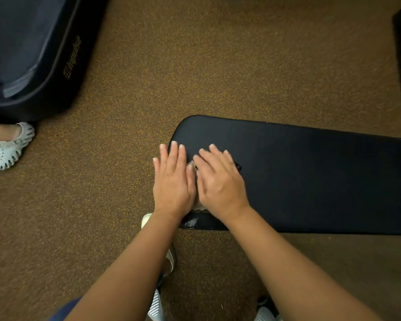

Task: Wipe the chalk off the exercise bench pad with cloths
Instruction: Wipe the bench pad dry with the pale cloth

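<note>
L hand (173,181) & R hand (220,181) lie flat side by side, thumbs touching, fingers straight & close together, palms down, gripping nothing. Both press on a pale cloth (200,206), mostly hidden under them; only scraps show betw. the hands. Can't tell if it's one cloth or more. Cloth sits on the left end of the black bench pad (310,177), which runs off to the right. White chalk smear (191,222) on pad's near edge, just below L wrist. Around: brown speckled floor (195,66), dark padded equipment (33,54) top left, another person's white clog (7,150) beside it.
</note>
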Motion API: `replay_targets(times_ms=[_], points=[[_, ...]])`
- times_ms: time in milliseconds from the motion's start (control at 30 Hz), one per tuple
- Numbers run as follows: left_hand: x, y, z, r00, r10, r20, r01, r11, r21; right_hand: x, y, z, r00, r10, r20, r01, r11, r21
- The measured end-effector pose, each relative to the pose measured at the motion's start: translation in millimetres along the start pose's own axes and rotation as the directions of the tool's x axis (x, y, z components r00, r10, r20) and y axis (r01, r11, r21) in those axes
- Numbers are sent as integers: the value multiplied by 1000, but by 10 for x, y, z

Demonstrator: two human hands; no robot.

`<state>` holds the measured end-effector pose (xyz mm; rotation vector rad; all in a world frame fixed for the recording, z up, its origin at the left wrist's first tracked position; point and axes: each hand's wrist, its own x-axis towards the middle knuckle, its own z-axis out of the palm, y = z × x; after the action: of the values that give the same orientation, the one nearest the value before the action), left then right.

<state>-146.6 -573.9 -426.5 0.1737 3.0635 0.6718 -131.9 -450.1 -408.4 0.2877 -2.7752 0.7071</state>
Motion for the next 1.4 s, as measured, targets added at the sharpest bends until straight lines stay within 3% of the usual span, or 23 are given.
replay_targets(times_ms=[167, 300, 367, 533, 733, 867, 933, 1067, 1233, 1400], points=[[-4, -128, -7, 988, -142, -65, 136, 987, -84, -182, -53, 75, 962, 112, 249, -73, 984, -162], [-7, -173, 42, 980, -181, -77, 171, 978, -117, -249, -20, 108, 945, 114, 307, -42, 972, -233], [-7, -175, 55, 979, -189, -80, 179, 976, -122, -277, 69, 76, 944, 129, 303, -49, 965, -258], [-12, -193, 65, 979, -180, -95, 177, 983, -40, -100, 178, 51, 906, 353, 233, -254, 895, -367], [-30, -207, 55, 979, -190, -68, 194, 980, 51, -323, 218, -58, 913, 216, 347, -59, 910, -411], [-14, -194, 46, 983, -182, -35, 184, 978, 93, -44, 439, -126, 858, 442, 261, -272, 823, -498], [-11, -195, 42, 982, -187, -33, 190, 977, 101, 39, 305, -48, 869, 414, 271, -260, 848, -462], [-10, -196, 36, 982, -186, -27, 187, 977, 105, -236, 253, -71, 908, 239, 344, -86, 910, -407], [-2, -184, 52, 983, -182, -31, 184, 979, 92, 159, 561, -105, 825, 535, 183, -409, 788, -460], [-4, -188, 54, 982, -189, -25, 190, 980, 65, 44, 375, -10, 909, 297, 293, -164, 900, -404]])
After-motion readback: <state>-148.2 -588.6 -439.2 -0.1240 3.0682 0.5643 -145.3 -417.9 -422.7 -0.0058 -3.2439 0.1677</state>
